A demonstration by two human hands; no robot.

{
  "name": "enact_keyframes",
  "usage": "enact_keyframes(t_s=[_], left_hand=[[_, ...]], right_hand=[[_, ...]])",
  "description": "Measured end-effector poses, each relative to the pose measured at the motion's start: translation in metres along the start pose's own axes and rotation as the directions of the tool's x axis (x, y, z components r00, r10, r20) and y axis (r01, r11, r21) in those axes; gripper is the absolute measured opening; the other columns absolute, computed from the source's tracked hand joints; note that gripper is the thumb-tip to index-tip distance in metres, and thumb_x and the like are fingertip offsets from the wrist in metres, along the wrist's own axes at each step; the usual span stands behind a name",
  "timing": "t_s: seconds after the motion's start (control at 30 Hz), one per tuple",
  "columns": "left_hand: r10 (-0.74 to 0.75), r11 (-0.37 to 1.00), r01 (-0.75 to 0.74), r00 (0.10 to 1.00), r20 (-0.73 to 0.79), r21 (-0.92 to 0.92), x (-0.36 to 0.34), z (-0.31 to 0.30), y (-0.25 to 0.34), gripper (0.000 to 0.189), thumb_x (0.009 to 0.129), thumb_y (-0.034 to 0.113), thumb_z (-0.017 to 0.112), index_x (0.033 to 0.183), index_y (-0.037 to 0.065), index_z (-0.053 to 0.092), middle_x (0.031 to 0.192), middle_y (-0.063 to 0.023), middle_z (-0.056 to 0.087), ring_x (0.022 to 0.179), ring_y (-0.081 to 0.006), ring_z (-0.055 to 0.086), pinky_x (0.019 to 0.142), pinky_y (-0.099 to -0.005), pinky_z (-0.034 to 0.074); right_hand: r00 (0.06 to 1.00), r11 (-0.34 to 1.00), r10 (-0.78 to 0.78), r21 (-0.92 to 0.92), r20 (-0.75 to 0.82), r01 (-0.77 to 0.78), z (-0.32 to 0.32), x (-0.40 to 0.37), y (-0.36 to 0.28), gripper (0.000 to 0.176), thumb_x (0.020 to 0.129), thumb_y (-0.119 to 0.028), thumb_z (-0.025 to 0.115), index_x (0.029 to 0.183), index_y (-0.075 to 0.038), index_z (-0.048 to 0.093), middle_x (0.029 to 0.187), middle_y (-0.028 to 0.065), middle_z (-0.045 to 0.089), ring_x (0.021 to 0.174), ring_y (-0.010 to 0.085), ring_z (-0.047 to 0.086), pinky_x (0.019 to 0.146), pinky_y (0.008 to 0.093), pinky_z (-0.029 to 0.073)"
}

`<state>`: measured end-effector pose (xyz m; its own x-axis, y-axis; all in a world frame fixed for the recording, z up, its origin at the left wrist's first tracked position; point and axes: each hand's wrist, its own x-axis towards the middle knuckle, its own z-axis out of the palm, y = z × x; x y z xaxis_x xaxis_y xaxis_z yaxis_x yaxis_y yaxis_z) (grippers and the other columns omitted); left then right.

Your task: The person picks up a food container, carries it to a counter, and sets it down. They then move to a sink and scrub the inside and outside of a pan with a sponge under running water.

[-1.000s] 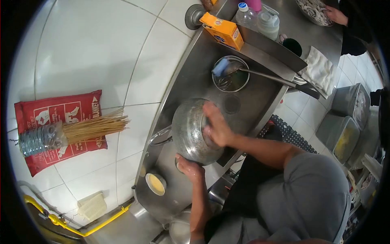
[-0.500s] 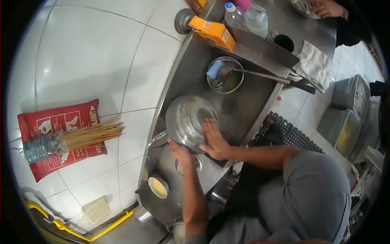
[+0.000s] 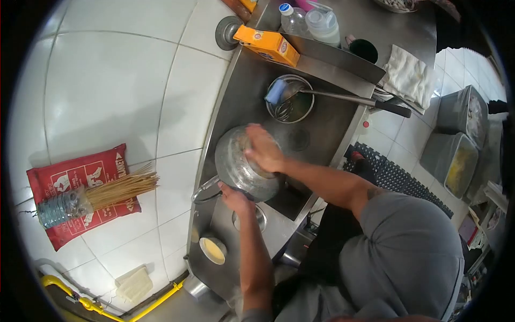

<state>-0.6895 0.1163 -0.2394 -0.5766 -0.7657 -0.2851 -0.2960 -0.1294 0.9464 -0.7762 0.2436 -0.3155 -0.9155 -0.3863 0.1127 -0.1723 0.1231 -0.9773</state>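
A large, dull metal pot [image 3: 230, 163] is tilted over the sink, its rounded outside facing up. My left hand [image 3: 236, 199] is closed on the pot's lower edge, close to the curved metal faucet [image 3: 205, 189]. Across the top of the pot lies my right hand [image 3: 264, 149], fingers stretched out and together; its palm side is hidden. Beyond the pot, a round metal bowl [image 3: 307, 115] holds a whisk [image 3: 282, 111], a blue sponge [image 3: 276, 92] and the head of a long-handled ladle [image 3: 343, 98].
An orange box [image 3: 268, 45] stands by the sink divider. Bottles [image 3: 323, 27], a dark cup [image 3: 363, 50] and a white cloth [image 3: 406, 75] lie beyond. A small bowl of yellow contents [image 3: 213, 250] sits nearer. Grey bins [image 3: 453, 166] stand on the floor at right. Part of another person shows at upper right.
My right hand has slid up and away across the pot, from its lower right side to its top. My left hand keeps its hold. The whole view has shifted slightly.
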Motion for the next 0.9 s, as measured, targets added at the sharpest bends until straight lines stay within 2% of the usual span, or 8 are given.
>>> enact_keyframes(t_s=[0.07,0.17,0.27,0.4,0.57,0.67,0.77,0.9], left_hand=[[0.023,0.999,-0.021,0.998,-0.057,0.03,0.011,-0.002,-0.01,0.062,0.102,0.045,0.041,0.125,-0.012,0.051,0.124,-0.0212,0.058,0.107,-0.0313,0.06,0.093,-0.0418,0.049],[0.035,0.996,-0.031,0.998,0.043,-0.086,0.005,-0.002,-0.002,0.065,0.101,0.046,0.042,0.127,-0.013,0.05,0.126,-0.0219,0.057,0.108,-0.0319,0.059,0.094,-0.0421,0.048],[0.041,0.999,-0.041,0.999,0.015,0.031,0.01,-0.016,-0.003,0.066,0.101,0.047,0.043,0.127,-0.013,0.049,0.128,-0.0226,0.055,0.109,-0.032,0.059,0.095,-0.0418,0.047],[0.011,0.998,-0.008,0.999,-0.05,0.065,0.002,-0.006,0.009,0.065,0.101,0.046,0.042,0.124,-0.014,0.051,0.124,-0.0231,0.057,0.109,-0.0312,0.059,0.095,-0.0411,0.047],[0.065,0.994,-0.062,0.997,-0.032,0.091,0.003,-0.008,0.004,0.064,0.102,0.045,0.04,0.12,-0.015,0.053,0.119,-0.0225,0.06,0.108,-0.0305,0.058,0.094,-0.04,0.046],[0.043,0.994,-0.038,0.998,-0.04,0.106,-0.001,-0.001,0.002,0.063,0.103,0.045,0.04,0.12,-0.014,0.053,0.119,-0.0209,0.06,0.104,-0.0291,0.058,0.093,-0.0381,0.046],[0.115,0.988,-0.11,0.992,-0.047,0.109,-0.015,0.031,0.011,0.063,0.103,0.044,0.039,0.119,-0.015,0.055,0.116,-0.0197,0.062,0.1,-0.0264,0.059,0.091,-0.0358,0.046],[0.169,0.966,-0.156,0.985,-0.045,0.206,-0.008,0.039,-0.002,0.061,0.104,0.043,0.038,0.1,-0.013,0.062,0.096,-0.0174,0.066,0.084,-0.0238,0.057,0.08,-0.0361,0.046]], right_hand=[[0.973,0.975,0.207,0.104,-0.105,-0.196,0.005,-0.032,0.037,0.084,0.091,-0.037,0.056,0.148,0.009,0.016,0.156,0.0298,0.014,0.147,0.043,0.008,0.119,0.05,0.011],[0.993,0.986,0.019,-0.169,0.115,0.001,0.001,-0.079,-0.034,0.083,0.092,-0.037,0.054,0.148,0.01,0.015,0.156,0.0298,0.014,0.147,0.0412,0.01,0.12,0.046,0.012],[0.972,0.947,-0.231,-0.217,0.051,0.237,0.001,-0.021,-0.05,0.083,0.091,-0.041,0.054,0.145,0.013,0.022,0.151,0.0325,0.023,0.143,0.0459,0.018,0.118,0.0488,0.015],[0.978,0.99,0.138,0.031,-0.154,-0.135,0.003,-0.019,0.033,0.085,0.092,-0.047,0.05,0.145,0.014,0.021,0.152,0.0341,0.018,0.144,0.0479,0.014,0.118,0.0511,0.012],[0.974,0.947,-0.199,-0.233,0.108,0.219,0.018,-0.045,-0.046,0.089,0.095,-0.048,0.048,0.148,0.012,0.01,0.153,0.0337,0.015,0.145,0.0473,0.011,0.119,0.0502,0.009],[0.998,0.999,-0.045,-0.012,0.043,0.046,-0.011,0.029,-0.004,0.087,0.096,-0.049,0.046,0.148,0.011,0.011,0.153,0.0342,0.014,0.144,0.0493,0.01,0.118,0.0508,0.009],[0.948,0.919,0.293,0.31,-0.123,-0.244,0.011,-0.021,0.062,0.087,0.096,-0.053,0.043,0.146,0.013,0.018,0.151,0.036,0.018,0.144,0.049,0.012,0.118,0.0523,0.011],[0.987,0.989,-0.127,-0.084,-0.102,0.118,0.007,-0.054,-0.005,0.078,0.099,-0.045,0.041,0.146,0.013,0.02,0.153,0.0334,0.019,0.144,0.0472,0.014,0.118,0.0499,0.013]])
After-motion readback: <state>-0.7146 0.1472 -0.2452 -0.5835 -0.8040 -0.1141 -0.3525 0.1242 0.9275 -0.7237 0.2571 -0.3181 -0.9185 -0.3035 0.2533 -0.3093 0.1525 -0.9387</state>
